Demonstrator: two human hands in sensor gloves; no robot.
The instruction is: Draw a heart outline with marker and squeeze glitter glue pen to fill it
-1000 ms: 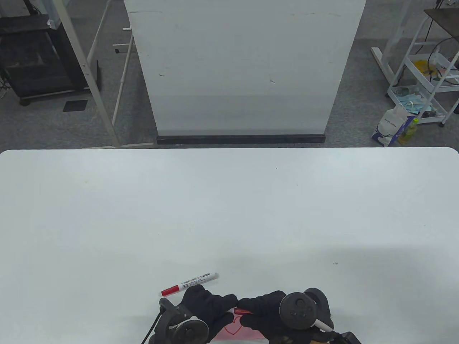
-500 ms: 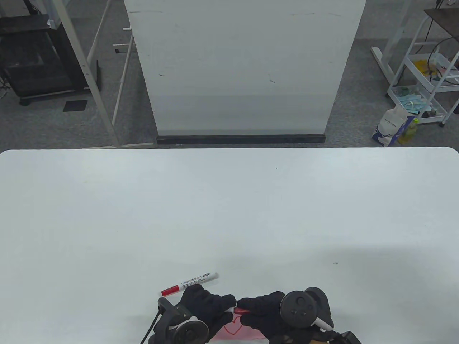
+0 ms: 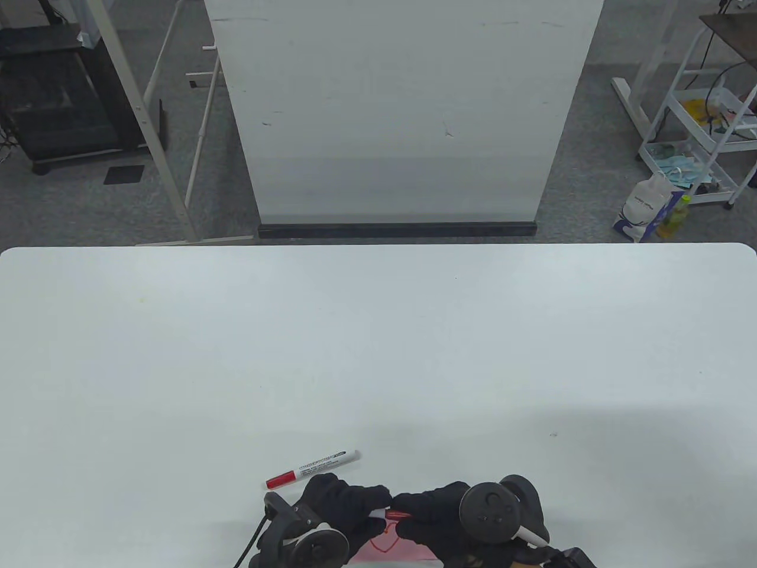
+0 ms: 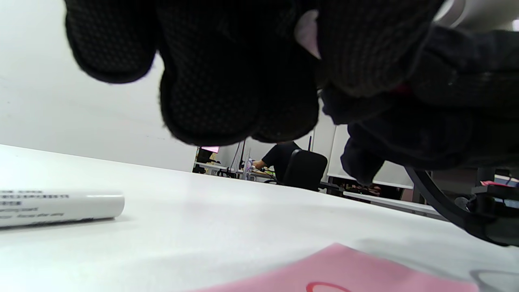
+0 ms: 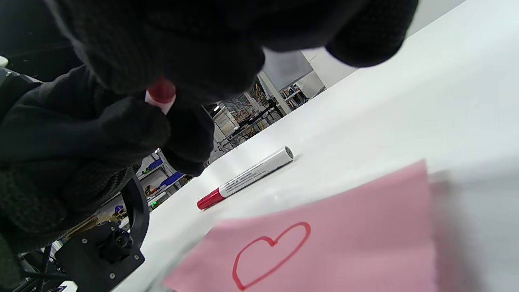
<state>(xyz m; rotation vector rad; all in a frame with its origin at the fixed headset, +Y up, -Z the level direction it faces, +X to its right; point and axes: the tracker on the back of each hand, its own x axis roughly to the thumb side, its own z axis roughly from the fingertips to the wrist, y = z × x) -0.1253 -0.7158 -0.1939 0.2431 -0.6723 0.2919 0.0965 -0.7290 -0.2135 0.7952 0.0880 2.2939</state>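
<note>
Low at the table's front edge, my left hand (image 3: 358, 504) and right hand (image 3: 423, 507) meet over a pink paper (image 3: 393, 549) that carries a red heart outline (image 5: 269, 251). Between them is the glitter glue pen (image 3: 390, 514), held above the paper. The left hand grips its white body, and the right fingers pinch its red end (image 5: 161, 91). The red-capped white marker (image 3: 312, 469) lies on the table just beyond the left hand, free of both hands. It also shows in the wrist views as marker (image 4: 61, 207) and marker (image 5: 245, 178). Most of the pen is hidden by the gloves.
The white table (image 3: 378, 355) stretches far and to both sides of the hands. A tall white panel (image 3: 402, 118) stands beyond its far edge, and a white cart (image 3: 709, 130) stands off to the right on the floor.
Both hands stay joined on the pen over the paper, shifting only slightly. The marker has not moved.
</note>
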